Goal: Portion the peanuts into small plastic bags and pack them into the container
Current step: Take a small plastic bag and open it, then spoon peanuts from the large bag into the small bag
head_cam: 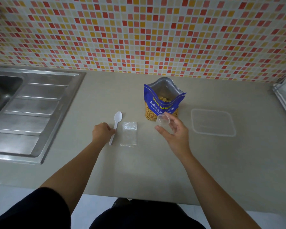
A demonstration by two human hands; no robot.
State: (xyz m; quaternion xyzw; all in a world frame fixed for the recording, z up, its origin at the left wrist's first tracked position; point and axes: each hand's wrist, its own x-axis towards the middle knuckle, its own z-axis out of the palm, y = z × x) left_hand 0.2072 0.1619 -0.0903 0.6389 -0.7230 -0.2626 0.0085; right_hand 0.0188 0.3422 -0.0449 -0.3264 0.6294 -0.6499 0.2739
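Assessing handling: the small clear bag [163,120] is thin film, judged near weightless, limp and slippery, apt to collapse shut. It is best taken at the rim with the mouth kept round. The right hand [175,134] holds it raised just in front of the peanut pouch [162,105], fingers curled about it, thumb standing off. The left hand [101,132] lies at the handle of the white spoon [116,128], fingers curled down onto it; whether it is gripped cannot be told. The spoon is judged light and stiff; hold it by the handle.

Containers: the pouch stands upright on the counter [155,162], mouth open, peanuts [164,100] visible inside. Spare bags [128,133] lie flat beside the spoon, empty. The clear container [213,123] sits right of the pouch and holds nothing — no portion packed yet.
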